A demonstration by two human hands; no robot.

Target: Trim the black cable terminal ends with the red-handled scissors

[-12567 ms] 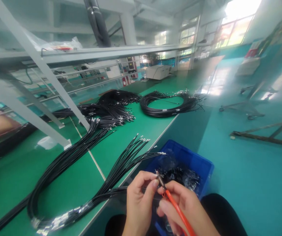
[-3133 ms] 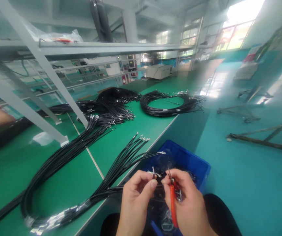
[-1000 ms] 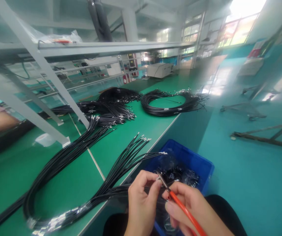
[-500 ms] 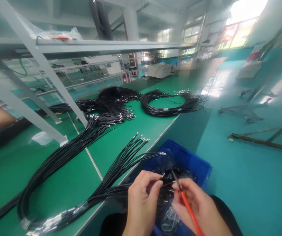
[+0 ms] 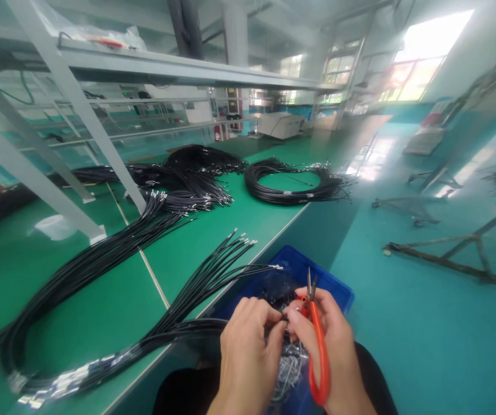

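My left hand is closed in a pinch on the end of a black cable that comes in from the bench on the left. Red-handled scissors lie in my right hand, their narrow blades pointing up and slightly apart. The thumb and a finger of that hand also reach the cable end, meeting my left fingertips. The small part between them is mostly hidden. Under both hands stands a blue bin with clear plastic and small scraps inside. Beside them, a fan of black cables with silvery tips hangs over the bench edge.
The green bench carries a cable coil and a heap of cable bundles. A white shelf frame rises from it. A wheeled stand is on the floor at right. Part of another person shows at far left.
My right hand has turned the scissors upright into its palm and moved in until its fingers meet my left hand's at the cable end. The view has shifted slightly.
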